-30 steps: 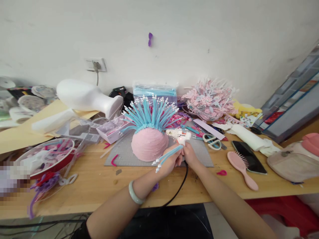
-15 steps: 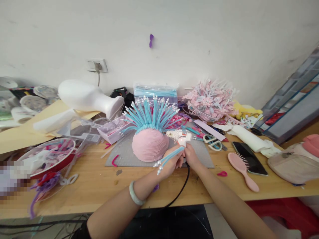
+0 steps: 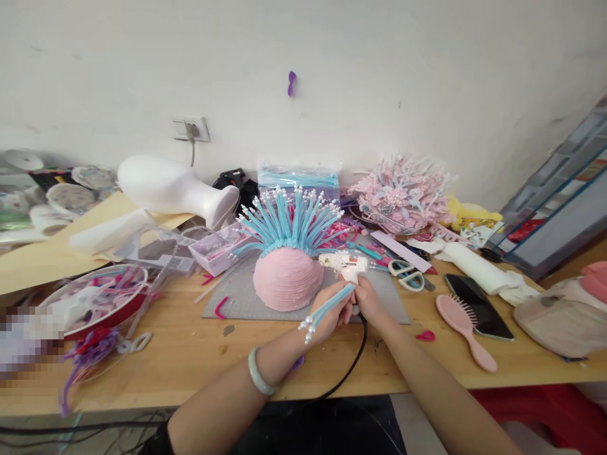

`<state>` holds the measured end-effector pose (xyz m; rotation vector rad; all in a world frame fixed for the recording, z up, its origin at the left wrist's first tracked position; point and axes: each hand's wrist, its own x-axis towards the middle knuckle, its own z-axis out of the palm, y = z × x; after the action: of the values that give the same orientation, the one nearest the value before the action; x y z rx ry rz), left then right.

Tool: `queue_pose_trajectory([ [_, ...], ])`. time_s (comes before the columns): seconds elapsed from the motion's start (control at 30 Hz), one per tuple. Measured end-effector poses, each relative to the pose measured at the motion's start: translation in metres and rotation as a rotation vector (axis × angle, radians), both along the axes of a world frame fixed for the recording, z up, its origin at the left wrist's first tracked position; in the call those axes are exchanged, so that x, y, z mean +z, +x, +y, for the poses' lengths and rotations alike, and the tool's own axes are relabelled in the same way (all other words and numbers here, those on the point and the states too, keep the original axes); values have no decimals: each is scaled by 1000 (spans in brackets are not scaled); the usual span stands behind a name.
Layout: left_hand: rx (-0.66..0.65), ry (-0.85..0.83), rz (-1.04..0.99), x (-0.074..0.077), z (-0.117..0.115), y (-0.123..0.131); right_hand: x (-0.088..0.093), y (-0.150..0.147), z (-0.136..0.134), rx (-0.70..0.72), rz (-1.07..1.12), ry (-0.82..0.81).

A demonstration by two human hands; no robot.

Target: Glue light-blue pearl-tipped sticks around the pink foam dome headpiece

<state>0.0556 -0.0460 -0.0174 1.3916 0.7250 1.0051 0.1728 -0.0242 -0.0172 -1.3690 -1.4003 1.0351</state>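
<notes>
My left hand (image 3: 332, 311) is closed around a small bundle of blue pearl-tipped stems (image 3: 322, 311), whose pearl ends point down-left. My right hand (image 3: 367, 300) grips the handle of a white glue gun (image 3: 342, 262), and the two hands touch each other. The gun's black cord (image 3: 348, 366) runs down off the table edge. Just left of the hands, on a grey mat (image 3: 237, 294), sits a pink dome (image 3: 287, 278) topped with a fan of blue pearl-tipped stems (image 3: 289, 218). A pale green bangle (image 3: 257, 373) circles my left wrist.
Scissors (image 3: 406, 273), a pink hairbrush (image 3: 462, 328) and a black phone (image 3: 478, 297) lie to the right. A pink headpiece (image 3: 403, 189) stands behind them. A white foam head (image 3: 175, 186) lies at the back left, near a red-rimmed bowl (image 3: 102, 297) of pipe cleaners.
Both hands stay together by the glue gun with the same grip; the view has shifted slightly, so everything sits a little lower and further right.
</notes>
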Motion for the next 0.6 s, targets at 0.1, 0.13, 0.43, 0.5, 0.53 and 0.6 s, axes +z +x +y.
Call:
queue_pose_trajectory([
  [0.1, -8, -11, 4, -1, 0, 1, 4, 2, -1, -12, -48, -2],
  [0.13, -12, -9, 8, -1, 0, 1, 6, 2, -1, -24, -64, -6],
  [0.43, 30, -13, 0, 2, 0, 0, 15, 7, -5, -100, -34, -15],
  [0.5, 52, -18, -6, 0, 1, 1, 13, 11, -3, -136, 44, -16],
  [0.53, 61, -21, -9, 0, 2, 1, 11, 13, -1, -167, 84, -4],
  [0.6, 79, -24, -6, -1, 2, 1, 7, 19, 5, -242, 137, 17],
])
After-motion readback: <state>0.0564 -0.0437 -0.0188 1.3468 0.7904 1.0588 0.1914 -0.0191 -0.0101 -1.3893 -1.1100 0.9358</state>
